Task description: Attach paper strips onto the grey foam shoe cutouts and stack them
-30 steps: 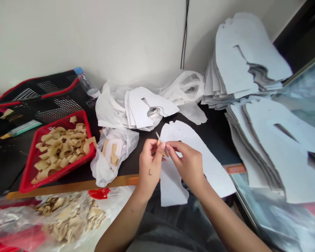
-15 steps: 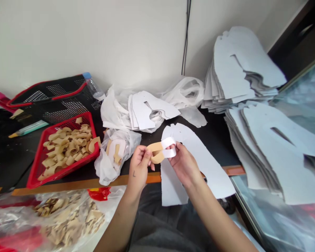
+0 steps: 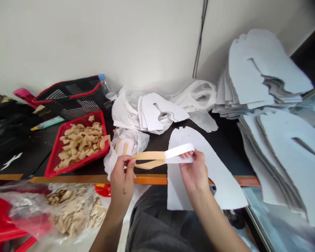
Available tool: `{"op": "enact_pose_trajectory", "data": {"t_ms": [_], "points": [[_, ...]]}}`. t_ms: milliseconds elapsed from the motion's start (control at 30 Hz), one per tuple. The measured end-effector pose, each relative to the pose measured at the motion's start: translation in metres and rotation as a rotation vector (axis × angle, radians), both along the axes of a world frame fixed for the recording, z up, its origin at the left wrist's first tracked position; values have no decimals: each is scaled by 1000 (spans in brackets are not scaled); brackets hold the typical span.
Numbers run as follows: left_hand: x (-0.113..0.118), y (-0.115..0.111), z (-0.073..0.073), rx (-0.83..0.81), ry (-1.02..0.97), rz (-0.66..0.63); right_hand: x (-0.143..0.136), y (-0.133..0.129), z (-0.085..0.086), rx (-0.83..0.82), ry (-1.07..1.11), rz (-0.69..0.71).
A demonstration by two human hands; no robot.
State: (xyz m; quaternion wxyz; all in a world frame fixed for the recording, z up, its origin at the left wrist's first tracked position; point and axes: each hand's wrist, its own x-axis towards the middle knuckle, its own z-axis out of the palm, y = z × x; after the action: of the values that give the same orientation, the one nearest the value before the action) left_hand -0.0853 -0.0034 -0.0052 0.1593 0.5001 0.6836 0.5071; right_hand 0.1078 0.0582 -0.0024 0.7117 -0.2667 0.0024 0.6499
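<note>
A looped strip (image 3: 151,155), tan on its left half and white on its right half, is stretched between both hands above the table edge. The tan end is pinched between thumb and finger of my left hand (image 3: 124,180). My right hand (image 3: 195,175) grips the white end, with fingertips showing inside the loop. Below and behind the right hand lies a white cut-out sheet (image 3: 217,168) that overhangs the table edge. Close to the left hand, a clear plastic bag (image 3: 141,138) holds pale pink and tan pieces.
A red basket (image 3: 49,164) of curled tan strips stands on the left, before a black basket (image 3: 81,104) and a bottle (image 3: 106,87). White cut-outs (image 3: 164,110) lie on plastic bags at the back. Stacks of white sheets (image 3: 265,70) fill the right. Bagged scraps (image 3: 73,213) sit below.
My hands have moved apart, the left one leftward and the right one rightward. The loop has gone from short and rounded to long and narrow. The view has shifted slightly left.
</note>
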Motion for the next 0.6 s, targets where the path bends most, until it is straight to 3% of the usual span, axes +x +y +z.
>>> {"op": "enact_pose_trajectory", "data": {"t_ms": [100, 167, 333, 400, 467, 533, 600], "points": [[-5, -4, 2, 36, 94, 62, 5, 3, 3, -19, 24, -31], [-20, 0, 9, 105, 183, 97, 13, 5, 4, -27, 24, -53], [-93, 22, 50, 271, 597, 218, 37, 14, 3, -66, 22, -124], [-119, 34, 71, 115, 729, 244, 40, 15, 3, -41, 8, -115], [-135, 44, 89, -198, 920, 268, 38, 13, 3, -25, 2, -98], [-141, 52, 101, -453, 1071, 286, 34, 12, 3, -39, 23, -78], [-144, 57, 106, -585, 1134, 304, 29, 11, 3, -51, 43, -57]]}}
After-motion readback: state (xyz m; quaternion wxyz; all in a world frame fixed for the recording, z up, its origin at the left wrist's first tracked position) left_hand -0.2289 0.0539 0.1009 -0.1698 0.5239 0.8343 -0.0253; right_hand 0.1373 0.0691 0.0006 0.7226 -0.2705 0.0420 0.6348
